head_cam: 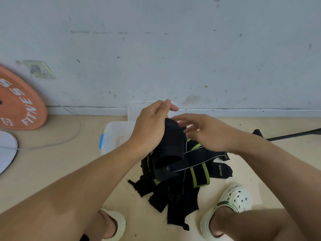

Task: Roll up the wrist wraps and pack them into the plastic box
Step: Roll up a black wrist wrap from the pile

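While the left hand (149,126) gripped a black fabric wrist wrap (171,145), the right hand (206,131) hovered beside it, fingers spread, holding nothing — the clear plastic box (114,134) lay half hidden behind both.

The wrist wraps (175,173) heaped near your feet are matt black woven cloth, some edged in lime-green webbing, and the half-rolled wrap (171,140) in your left hand (151,126) looks soft and matt too. Beyond them, your plastic box (116,134) is cloudy, semi-clear plastic with a smooth, slightly glossy lid. At far left, the orange weight plate (19,105) looks matt and rubbery against a scuffed painted wall (173,49); your clogs (232,200) are smooth pale foam.
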`<state>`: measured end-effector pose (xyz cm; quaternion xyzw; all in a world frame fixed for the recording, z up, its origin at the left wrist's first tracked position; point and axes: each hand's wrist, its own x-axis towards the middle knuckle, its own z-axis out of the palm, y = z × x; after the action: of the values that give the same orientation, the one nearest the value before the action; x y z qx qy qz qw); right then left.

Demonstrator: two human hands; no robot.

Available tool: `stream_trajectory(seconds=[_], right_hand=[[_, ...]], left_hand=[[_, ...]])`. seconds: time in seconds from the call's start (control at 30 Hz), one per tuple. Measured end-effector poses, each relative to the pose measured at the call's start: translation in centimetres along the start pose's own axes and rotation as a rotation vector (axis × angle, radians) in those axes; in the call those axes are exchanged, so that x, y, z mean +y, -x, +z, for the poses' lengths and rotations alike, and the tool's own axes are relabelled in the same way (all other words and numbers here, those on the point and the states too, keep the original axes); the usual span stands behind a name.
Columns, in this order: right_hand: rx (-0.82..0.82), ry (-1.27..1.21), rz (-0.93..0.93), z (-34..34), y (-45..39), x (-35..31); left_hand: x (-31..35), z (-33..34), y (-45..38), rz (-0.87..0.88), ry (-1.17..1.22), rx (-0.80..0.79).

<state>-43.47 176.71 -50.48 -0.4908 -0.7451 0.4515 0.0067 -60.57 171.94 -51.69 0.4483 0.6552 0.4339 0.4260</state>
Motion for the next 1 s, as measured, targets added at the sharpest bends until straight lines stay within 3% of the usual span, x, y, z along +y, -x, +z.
stream_trajectory(seconds=[0.07, 0.37, 0.47, 0.57, 0.7, 0.83, 1.0], right_hand=[[-0.127, -0.003, -0.004, 0.0, 0.0, 0.1], [-0.326, -0.245, -0.103, -3.0, 1.7, 0.2], [-0.258, -0.353, -0.125, -2.5, 1.8, -0.2], [-0.071, -0.458, -0.101, -1.7, 1.6, -0.6], [0.111, -0.658, -0.014, -1.7, 1.1, -0.6], [0.087, -0.793, 0.007, -1.9, 0.8, -0.6], [0.009, -0.893, -0.022, -2.3, 0.7, -0.6]], left_hand=[[0.1, 0.1, 0.1, -0.013, 0.007, -0.02], [0.4, -0.1, -0.1, -0.05, -0.032, -0.119], [0.3, 0.0, -0.3, -0.025, 0.006, -0.098], [0.4, 0.0, -0.3, -0.053, 0.05, -0.094], [0.6, -0.3, 0.0, -0.082, 0.091, -0.196], [0.5, -0.2, 0.3, -0.029, 0.078, -0.256], [0.0, -0.2, -0.1, 0.035, 0.014, -0.159]])
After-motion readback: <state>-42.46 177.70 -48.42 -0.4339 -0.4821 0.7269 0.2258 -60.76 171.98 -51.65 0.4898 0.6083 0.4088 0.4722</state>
